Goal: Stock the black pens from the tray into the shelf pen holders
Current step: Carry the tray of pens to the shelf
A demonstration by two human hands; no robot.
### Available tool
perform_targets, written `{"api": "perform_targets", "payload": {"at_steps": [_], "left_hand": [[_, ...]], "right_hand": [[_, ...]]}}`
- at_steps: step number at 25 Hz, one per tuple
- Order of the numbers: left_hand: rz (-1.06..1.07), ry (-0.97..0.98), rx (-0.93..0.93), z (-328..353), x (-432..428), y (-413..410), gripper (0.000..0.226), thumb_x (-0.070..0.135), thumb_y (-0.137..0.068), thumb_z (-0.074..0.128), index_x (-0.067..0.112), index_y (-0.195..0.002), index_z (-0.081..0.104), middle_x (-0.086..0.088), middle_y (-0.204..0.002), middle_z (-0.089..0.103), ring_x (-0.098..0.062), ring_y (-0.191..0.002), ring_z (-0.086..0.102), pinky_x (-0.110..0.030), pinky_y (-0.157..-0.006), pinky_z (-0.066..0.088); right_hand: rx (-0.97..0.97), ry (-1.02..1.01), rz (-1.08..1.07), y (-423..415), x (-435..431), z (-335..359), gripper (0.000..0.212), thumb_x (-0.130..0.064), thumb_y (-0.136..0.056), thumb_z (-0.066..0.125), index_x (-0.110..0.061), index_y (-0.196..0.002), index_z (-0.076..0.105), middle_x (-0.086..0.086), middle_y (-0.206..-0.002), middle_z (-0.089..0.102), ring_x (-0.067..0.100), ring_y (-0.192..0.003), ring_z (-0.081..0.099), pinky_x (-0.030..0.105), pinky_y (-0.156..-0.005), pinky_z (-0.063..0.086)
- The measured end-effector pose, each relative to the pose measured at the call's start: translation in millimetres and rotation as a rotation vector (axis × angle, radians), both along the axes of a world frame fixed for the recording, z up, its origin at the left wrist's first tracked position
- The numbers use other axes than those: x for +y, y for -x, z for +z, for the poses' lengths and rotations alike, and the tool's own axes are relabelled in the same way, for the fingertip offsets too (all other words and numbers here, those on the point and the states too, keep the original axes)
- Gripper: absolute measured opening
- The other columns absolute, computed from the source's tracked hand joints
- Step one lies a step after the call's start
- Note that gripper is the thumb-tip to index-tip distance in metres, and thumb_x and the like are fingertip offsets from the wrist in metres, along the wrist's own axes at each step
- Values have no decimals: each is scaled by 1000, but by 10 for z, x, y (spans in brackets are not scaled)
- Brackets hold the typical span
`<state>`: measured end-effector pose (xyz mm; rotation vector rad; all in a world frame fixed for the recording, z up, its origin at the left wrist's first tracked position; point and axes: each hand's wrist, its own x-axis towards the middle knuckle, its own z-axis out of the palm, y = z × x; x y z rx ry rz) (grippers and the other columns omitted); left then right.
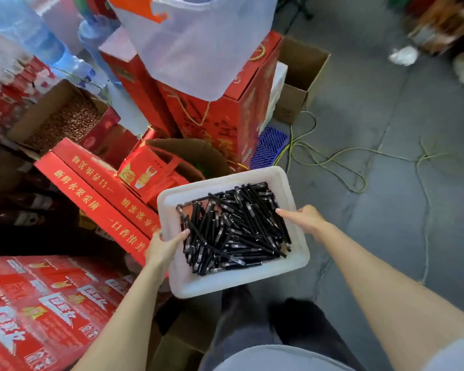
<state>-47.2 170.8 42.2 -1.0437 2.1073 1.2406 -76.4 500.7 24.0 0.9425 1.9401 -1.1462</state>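
**Clerk:** Item one?

**Checker:** White rectangular plastic tray [227, 284] with rounded corners, carried in the air above the grey concrete floor [386, 108], in front of the person's dark trousers.

**Clerk:** Contents?

**Checker:** Black pens [233, 226], a loose heap, lying crosswise over one another and covering most of the tray bottom. All are inside the tray.

**Clerk:** Hands?

**Checker:** Left hand [163, 247] grips the tray's left rim, thumb hooked over the edge and touching the pens. Right hand [304, 218] grips the right rim, thumb laid over the edge above the pens, remaining fingers on the outside. Neither holds a pen.

**Clerk:** Surroundings?

**Checker:** Left of the tray, flat red cartons with gold lettering [97, 194], stacked at a slant. Beyond the tray, a tall red gift box with a rope handle [212, 119], with a translucent white plastic bag [198, 44] on top. Just right of that box, an open brown cardboard box [302, 76] and a blue plastic grid panel [269, 145]. A yellow-green cord [332, 162] lies looped on the floor.
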Motion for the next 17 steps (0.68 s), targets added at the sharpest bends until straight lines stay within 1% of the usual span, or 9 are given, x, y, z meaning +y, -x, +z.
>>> {"api": "perform_targets", "payload": {"at_steps": [3, 4, 6, 8, 10, 12, 13, 14, 17], "left_hand": [[-99, -10, 81, 217, 865, 9, 72, 44, -77, 71, 7, -132, 43, -9, -129, 51, -28, -111, 51, -43, -94, 43], [-126, -25, 108, 266, 1175, -15, 66, 42, -78, 70, 5, -127, 46, -9, -124, 54, -27, -106, 52, -41, -92, 43], [-149, -44, 139, 366, 1809, -74, 59, 40, -80, 70, 2, -121, 49, -8, -116, 54, -25, -100, 51, -36, -86, 42], [-200, -62, 129, 428, 2455, -196, 69, 45, -75, 73, 2, -124, 50, -10, -115, 56, -27, -103, 53, -37, -88, 42], [-317, -147, 102, 487, 3237, -414, 73, 49, -68, 76, 4, -121, 54, -8, -115, 59, -29, -104, 56, -41, -94, 44], [-479, -222, 75, 586, 4054, -702, 76, 54, -59, 79, 7, -114, 56, -4, -119, 58, -28, -107, 56, -42, -96, 43], [-567, -255, 62, 625, 4462, -856, 77, 57, -52, 80, 9, -108, 57, -4, -116, 59, -27, -104, 57, -40, -94, 44], [-647, -284, 60, 665, 4825, -986, 77, 57, -49, 81, 9, -105, 59, -6, -112, 61, -27, -100, 59, -40, -93, 45], [-859, -344, 18, 786, 5849, -1447, 79, 49, -56, 83, 6, -117, 56, -11, -114, 63, -31, -105, 59, -47, -96, 45]], "right_hand": [[69, 12, -137, -544, 801, 73, 58, -60, -65, 74, -12, -89, 52, 8, -108, 54, 23, -99, 56, 31, -70, 44], [106, 20, -188, -753, 1055, 139, 53, -56, -69, 74, -12, -89, 51, 8, -106, 52, 23, -98, 55, 30, -68, 42], [158, 39, -316, -1191, 1530, 269, 53, -45, -77, 73, -5, -105, 51, 7, -109, 52, 23, -101, 55, 29, -72, 42], [168, 90, -475, -1738, 2006, 390, 49, -41, -79, 72, -6, -104, 50, 8, -112, 58, 23, -98, 59, 29, -71, 48], [174, 121, -667, -2457, 2531, 493, 66, -48, -74, 75, -4, -116, 48, 10, -123, 57, 26, -107, 59, 34, -83, 51], [195, 92, -844, -3204, 2997, 606, 90, -56, -69, 75, -4, -134, 39, 9, -136, 49, 27, -122, 51, 34, -92, 44], [208, 70, -942, -3547, 3199, 688, 95, -57, -69, 75, -6, -138, 34, 8, -140, 45, 27, -127, 46, 35, -94, 40], [217, 47, -1031, -3820, 3367, 759, 96, -55, -71, 74, -6, -141, 31, 9, -143, 41, 28, -130, 42, 37, -98, 38], [259, -27, -1274, -4600, 3809, 936, 86, -47, -76, 74, -1, -137, 33, 13, -142, 42, 29, -131, 40, 38, -104, 34]]}}
